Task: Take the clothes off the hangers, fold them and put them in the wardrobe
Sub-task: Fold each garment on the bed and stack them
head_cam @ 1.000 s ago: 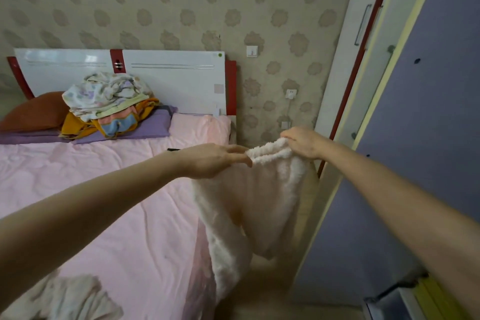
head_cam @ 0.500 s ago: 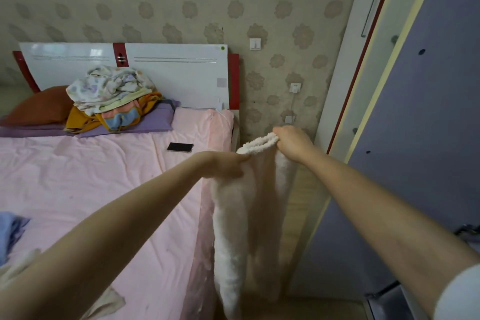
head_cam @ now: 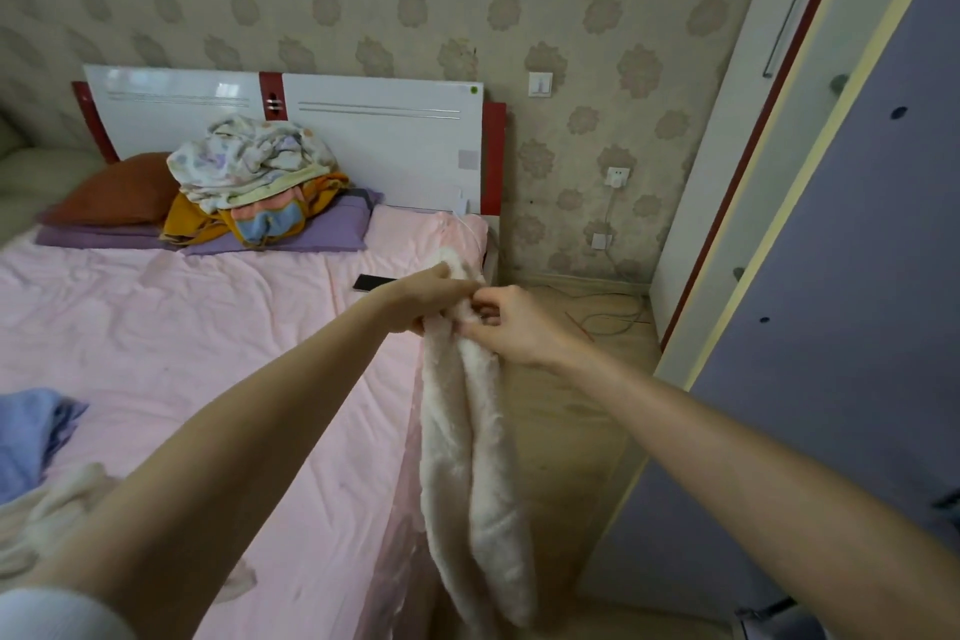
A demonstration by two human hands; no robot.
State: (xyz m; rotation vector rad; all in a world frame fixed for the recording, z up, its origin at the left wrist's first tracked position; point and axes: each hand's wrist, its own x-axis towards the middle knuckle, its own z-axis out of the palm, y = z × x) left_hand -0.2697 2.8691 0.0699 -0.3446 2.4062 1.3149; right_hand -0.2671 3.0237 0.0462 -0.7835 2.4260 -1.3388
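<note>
A fluffy white garment [head_cam: 467, 457] hangs folded lengthwise beside the right edge of the bed, over the floor. My left hand [head_cam: 423, 296] grips its top edge from the left. My right hand [head_cam: 511, 322] pinches the same top edge from the right, so both hands meet at the top of the garment. The purple wardrobe door [head_cam: 831, 327] stands open on the right. No hanger is visible.
The bed with a pink sheet [head_cam: 182, 353] fills the left. A pile of clothes [head_cam: 254, 182] lies on a purple pillow by the headboard. A black phone [head_cam: 371, 282] lies near my left hand. Blue cloth [head_cam: 31, 431] and cream cloth [head_cam: 47, 515] lie at the lower left. Cables trail on the wooden floor [head_cam: 561, 421].
My hands have come together, folding the spread white garment in half lengthwise. They have also moved slightly left toward the bed edge.
</note>
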